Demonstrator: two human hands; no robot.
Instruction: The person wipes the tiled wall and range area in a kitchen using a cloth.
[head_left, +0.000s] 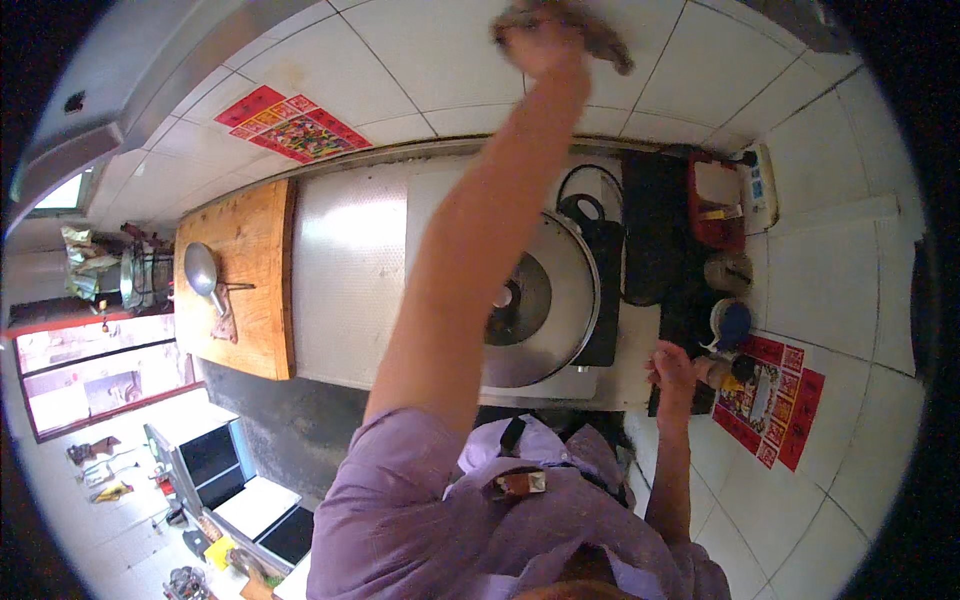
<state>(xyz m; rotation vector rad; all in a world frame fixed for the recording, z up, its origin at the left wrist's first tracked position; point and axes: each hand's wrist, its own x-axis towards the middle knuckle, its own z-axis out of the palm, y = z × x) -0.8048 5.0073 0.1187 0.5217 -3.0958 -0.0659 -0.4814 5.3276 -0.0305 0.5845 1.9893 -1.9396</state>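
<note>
My left hand (544, 37), blurred, is stretched out against the white wall tiles and holds a dark brown cloth (607, 41). My left forearm passes over a large pan with a glass lid (570, 300), hiding part of it. The pan stands on a flat cooker, and a black handle (583, 206) shows at its far right. My right hand (673, 367) is beside the near right part of the counter, close to some jars, its fingers curled in with nothing seen in them.
A wooden board (262, 337) on the left carries a metal ladle (201, 268). Along the right wall stand a red container (701, 225), a jar with a blue lid (731, 324) and a power strip (762, 187). Red printed sheets (300, 129) are on the tiles.
</note>
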